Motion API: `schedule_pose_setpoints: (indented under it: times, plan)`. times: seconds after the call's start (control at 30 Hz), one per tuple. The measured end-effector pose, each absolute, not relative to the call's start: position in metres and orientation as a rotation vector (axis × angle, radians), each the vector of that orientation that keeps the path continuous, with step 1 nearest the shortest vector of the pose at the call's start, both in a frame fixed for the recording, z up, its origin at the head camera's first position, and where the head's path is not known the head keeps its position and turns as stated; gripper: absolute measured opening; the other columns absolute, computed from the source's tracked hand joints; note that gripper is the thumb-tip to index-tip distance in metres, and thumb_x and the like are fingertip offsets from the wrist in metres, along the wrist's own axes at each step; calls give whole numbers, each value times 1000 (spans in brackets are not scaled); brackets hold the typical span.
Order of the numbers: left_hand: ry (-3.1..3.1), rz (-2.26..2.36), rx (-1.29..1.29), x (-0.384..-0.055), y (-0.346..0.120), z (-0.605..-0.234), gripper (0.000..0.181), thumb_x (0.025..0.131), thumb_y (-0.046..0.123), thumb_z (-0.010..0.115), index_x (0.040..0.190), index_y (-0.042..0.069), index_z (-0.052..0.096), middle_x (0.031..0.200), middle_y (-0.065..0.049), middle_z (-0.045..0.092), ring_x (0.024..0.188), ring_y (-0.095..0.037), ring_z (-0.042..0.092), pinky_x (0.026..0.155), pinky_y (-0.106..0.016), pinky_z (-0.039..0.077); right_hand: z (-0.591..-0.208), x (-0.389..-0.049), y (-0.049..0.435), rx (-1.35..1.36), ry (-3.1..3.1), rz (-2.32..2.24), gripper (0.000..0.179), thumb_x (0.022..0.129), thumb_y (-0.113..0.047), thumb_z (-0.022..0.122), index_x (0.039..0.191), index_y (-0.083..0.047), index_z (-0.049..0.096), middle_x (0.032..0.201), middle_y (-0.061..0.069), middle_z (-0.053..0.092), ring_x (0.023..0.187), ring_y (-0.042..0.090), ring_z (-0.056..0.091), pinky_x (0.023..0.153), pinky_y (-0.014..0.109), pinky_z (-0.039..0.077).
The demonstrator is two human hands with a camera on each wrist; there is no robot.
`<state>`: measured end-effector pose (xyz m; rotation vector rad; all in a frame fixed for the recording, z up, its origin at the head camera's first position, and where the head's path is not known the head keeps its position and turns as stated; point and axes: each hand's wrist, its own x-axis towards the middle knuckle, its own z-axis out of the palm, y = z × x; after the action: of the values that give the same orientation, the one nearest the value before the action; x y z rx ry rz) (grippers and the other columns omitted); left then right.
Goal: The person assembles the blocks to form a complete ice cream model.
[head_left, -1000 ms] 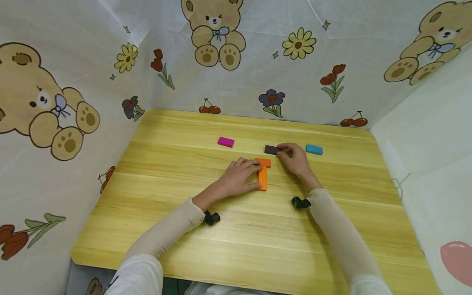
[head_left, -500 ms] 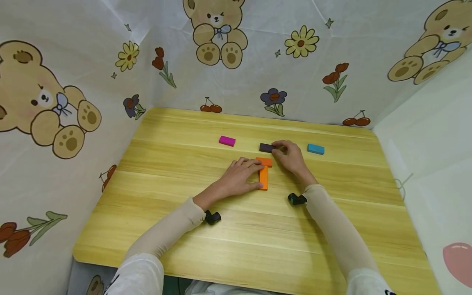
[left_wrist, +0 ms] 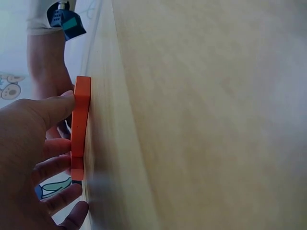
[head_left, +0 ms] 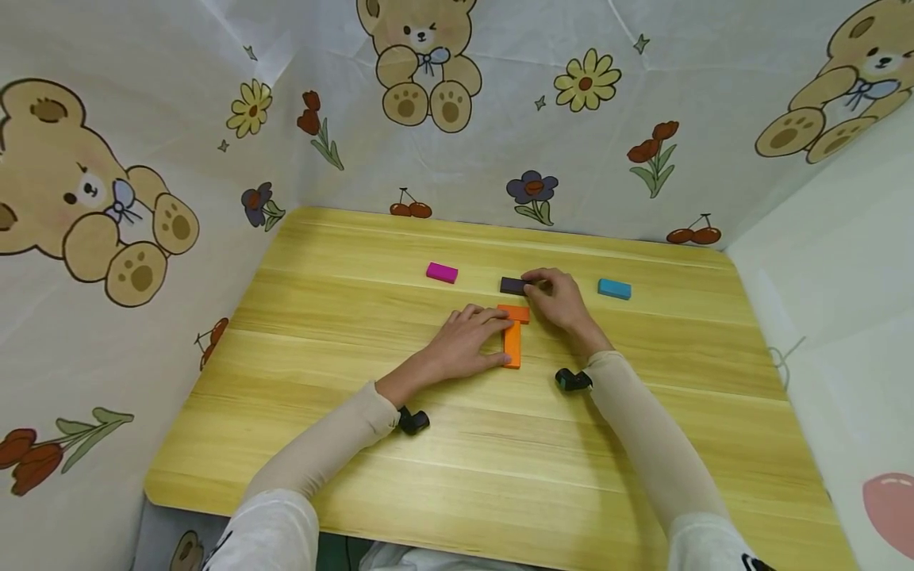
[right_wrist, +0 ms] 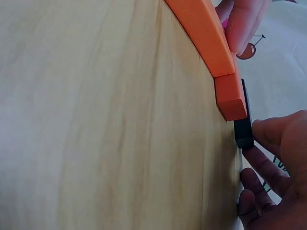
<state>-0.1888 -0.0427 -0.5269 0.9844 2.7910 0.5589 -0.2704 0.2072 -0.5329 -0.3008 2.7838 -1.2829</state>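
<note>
Two orange blocks form a T shape on the table. One orange block (head_left: 512, 350) points toward the person, and the other orange block (head_left: 520, 314) lies crosswise at its far end. My left hand (head_left: 464, 345) rests against them, thumb at the near end and fingertips by the joint; in the left wrist view these tips touch the same face. Beyond the crosswise piece lies a dark purple-black block (head_left: 512, 285). Its right end is pinched by thumb and index finger of my right hand (head_left: 560, 301). The right wrist view shows this dark block (right_wrist: 243, 129) just behind the orange end.
A magenta block (head_left: 442, 273) lies to the left of the dark one, a blue block (head_left: 615, 289) to the right. The wooden table (head_left: 357, 317) is bordered at the back and sides by a white cloth (head_left: 485, 174) printed with bears and flowers.
My right hand has shifted left along the table, and the dark block has moved left with it, away from the blue block. The left hand and orange blocks have stayed in place.
</note>
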Motion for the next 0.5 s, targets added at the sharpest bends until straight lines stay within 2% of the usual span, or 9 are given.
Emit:
schedule_pose_setpoints:
  times: [0.3, 0.5]
  plan:
    - [2785, 559, 975, -188, -43, -526, 70, 104, 63, 60, 164, 29, 47, 171, 6, 43, 150, -27, 41, 120, -51, 38, -532, -269, 206, -344, 2777, -1279, 31, 111, -21, 61, 137, -7, 72, 136, 22, 68, 125, 40, 63, 112, 57, 49]
    - [2784, 559, 974, -188, -43, -527, 70, 104, 64, 59, 164, 30, 47, 172, 6, 43, 151, -27, 41, 118, -52, 39, -530, -264, 205, -349, 2791, -1266, 30, 110, -21, 62, 136, -7, 72, 134, 22, 69, 130, 41, 57, 117, 58, 42]
